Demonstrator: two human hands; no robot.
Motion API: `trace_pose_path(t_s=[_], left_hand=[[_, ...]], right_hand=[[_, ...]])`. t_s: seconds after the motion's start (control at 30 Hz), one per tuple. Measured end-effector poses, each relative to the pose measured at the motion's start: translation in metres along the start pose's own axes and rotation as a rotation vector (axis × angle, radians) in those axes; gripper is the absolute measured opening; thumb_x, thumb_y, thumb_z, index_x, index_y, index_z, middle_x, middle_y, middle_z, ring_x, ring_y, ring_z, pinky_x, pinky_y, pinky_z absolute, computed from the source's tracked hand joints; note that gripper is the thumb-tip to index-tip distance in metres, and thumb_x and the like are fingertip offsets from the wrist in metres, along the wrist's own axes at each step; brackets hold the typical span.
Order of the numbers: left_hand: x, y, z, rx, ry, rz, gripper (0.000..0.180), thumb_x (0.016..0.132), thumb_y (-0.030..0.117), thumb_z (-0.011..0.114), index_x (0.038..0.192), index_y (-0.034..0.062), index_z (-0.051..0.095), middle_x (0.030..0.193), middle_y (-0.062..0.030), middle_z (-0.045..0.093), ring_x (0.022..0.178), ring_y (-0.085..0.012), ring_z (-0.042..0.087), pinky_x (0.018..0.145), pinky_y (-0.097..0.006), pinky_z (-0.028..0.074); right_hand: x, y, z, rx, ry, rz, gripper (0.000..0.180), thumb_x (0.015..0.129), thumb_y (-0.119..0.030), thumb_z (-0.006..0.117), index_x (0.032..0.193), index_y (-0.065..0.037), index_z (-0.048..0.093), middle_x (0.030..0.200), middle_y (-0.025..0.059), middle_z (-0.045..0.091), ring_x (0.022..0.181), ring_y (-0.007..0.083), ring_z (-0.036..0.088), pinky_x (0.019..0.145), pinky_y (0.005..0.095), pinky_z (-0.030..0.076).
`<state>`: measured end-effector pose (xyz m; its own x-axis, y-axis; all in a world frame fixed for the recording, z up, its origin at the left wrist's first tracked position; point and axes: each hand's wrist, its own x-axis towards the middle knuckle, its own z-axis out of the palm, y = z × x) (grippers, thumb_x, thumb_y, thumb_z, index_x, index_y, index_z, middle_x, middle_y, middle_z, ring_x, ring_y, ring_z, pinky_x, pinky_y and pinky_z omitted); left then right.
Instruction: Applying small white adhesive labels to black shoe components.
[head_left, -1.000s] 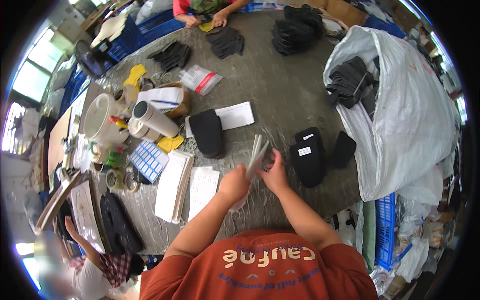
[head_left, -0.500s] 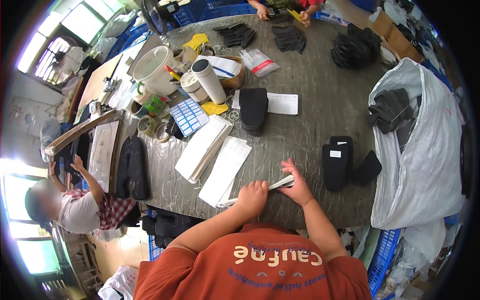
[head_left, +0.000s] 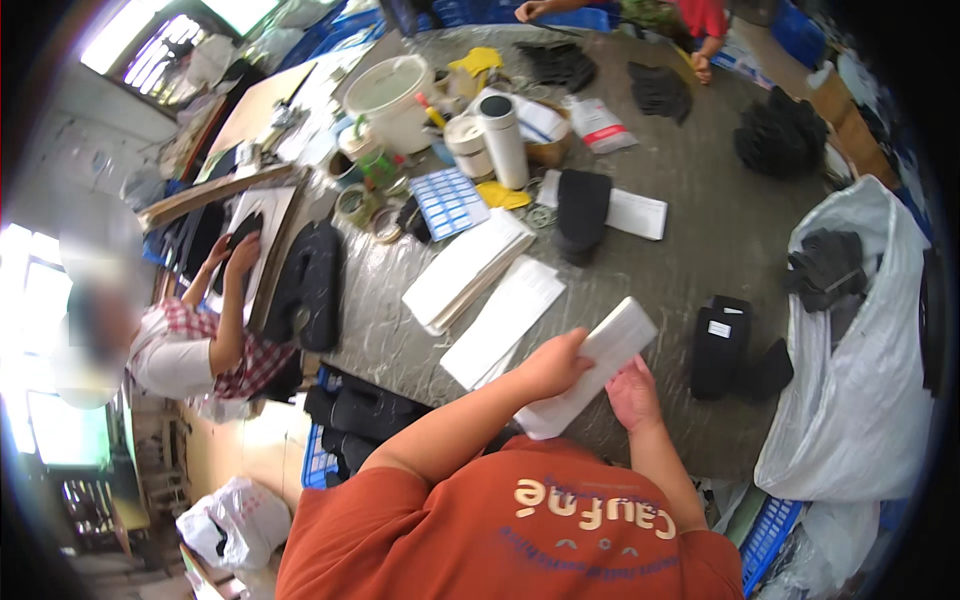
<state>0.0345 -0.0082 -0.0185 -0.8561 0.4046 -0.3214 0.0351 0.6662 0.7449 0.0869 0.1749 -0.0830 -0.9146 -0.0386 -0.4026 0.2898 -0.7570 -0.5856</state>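
Observation:
A long white wad of paper slips (head_left: 622, 335) is tilted above the near edge of the table. My left hand (head_left: 556, 364) grips its left side, thumb on top. At its lower right edge my right hand (head_left: 634, 396) is closed on the paper, with its fingertips partly behind the wad. To the left, more long paper slips (head_left: 505, 322) lie flat, next to a thicker stack of white paper (head_left: 468, 270). Farther away, a stack of black insole-shaped pieces (head_left: 583, 205) rests across a white sheet (head_left: 637, 214).
Black pieces with a white label (head_left: 720, 345) lie at right, near a big white sack (head_left: 840, 420). A white bottle (head_left: 502, 145), bucket (head_left: 390, 100) and tape rolls (head_left: 356, 205) crowd the far left. One co-worker (head_left: 215, 330) handles a black piece at left; another's hand (head_left: 702, 68) shows at the far edge.
The paper wad has turned from edge-on to showing its broad face, and both hands moved with it. The whole view has shifted. The co-worker at left now holds a black piece.

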Motion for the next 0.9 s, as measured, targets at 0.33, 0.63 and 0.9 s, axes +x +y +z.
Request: trace_pose_path(t_s=[0.33,0.63,0.9], left_hand=[[-0.036,-0.119,-0.028,0.164,0.529,-0.412,0.015,0.086,0.016,0.055,0.094,0.0059,0.064,0.089,-0.0192,0.064,0.089,-0.0377,0.062,0.076,-0.049,0.049],[-0.072,-0.176,-0.054,0.438,0.575,-0.173,0.009,0.080,0.010,0.061,0.082,0.0056,0.069,0.090,-0.0119,0.064,0.092,-0.0342,0.059,0.081,-0.043,0.048],[-0.057,-0.028,-0.049,-0.154,0.333,0.357,0.013,0.078,0.005,0.068,0.090,0.0015,0.066,0.086,-0.0094,0.062,0.090,-0.0257,0.059,0.078,-0.036,0.048]], right_hand=[[0.030,-0.032,-0.017,-0.038,0.048,-0.145,0.039,0.096,-0.004,0.053,0.134,-0.005,0.047,0.127,0.0073,0.057,0.115,0.0221,0.056,0.102,0.0397,0.043],[0.021,-0.040,0.028,-0.195,-0.330,0.019,0.042,0.088,0.006,0.053,0.129,-0.003,0.053,0.125,0.0075,0.062,0.112,0.0202,0.059,0.101,0.0371,0.043],[-0.006,-0.020,0.083,-0.636,-0.537,0.052,0.035,0.085,0.007,0.059,0.119,-0.002,0.062,0.123,0.0096,0.062,0.107,0.0123,0.059,0.092,0.0289,0.046]])
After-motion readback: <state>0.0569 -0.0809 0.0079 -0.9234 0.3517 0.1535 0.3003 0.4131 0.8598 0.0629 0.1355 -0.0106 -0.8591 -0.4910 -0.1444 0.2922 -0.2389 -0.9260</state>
